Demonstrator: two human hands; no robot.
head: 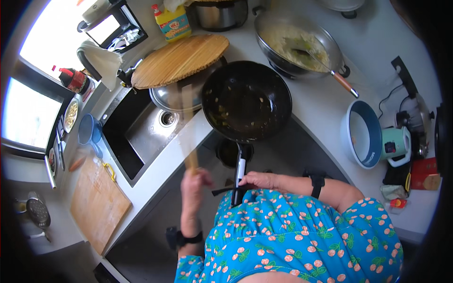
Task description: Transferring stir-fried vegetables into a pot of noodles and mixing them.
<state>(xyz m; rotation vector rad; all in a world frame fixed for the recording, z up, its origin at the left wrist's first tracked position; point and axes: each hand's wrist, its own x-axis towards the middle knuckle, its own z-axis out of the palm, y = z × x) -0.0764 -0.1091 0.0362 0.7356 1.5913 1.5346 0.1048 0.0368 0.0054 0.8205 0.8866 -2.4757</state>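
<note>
Blurred by motion, a long wooden utensil [191, 152], probably a spatula, stands up from my left hand [196, 185], whose fingers are closed around its lower end. Its upper part crosses in front of the sink's edge and a glass lid [166, 97]. My right hand [260, 179] grips the black handle [241, 155] of a dark wok [247, 102] near my body. Tilted with its inside towards me, the wok carries small pale and green food scraps and a wet sheen. The utensil is apart from the wok, to its left.
Behind the wok, a round wooden board [182, 60] overhangs the steel sink [148, 131]. A steel pan [300, 42] of food with a ladle stands at the back right. On the right counter sits a blue basin [368, 134]; at left lie a blue dipper [90, 129] and a cutting board [99, 201].
</note>
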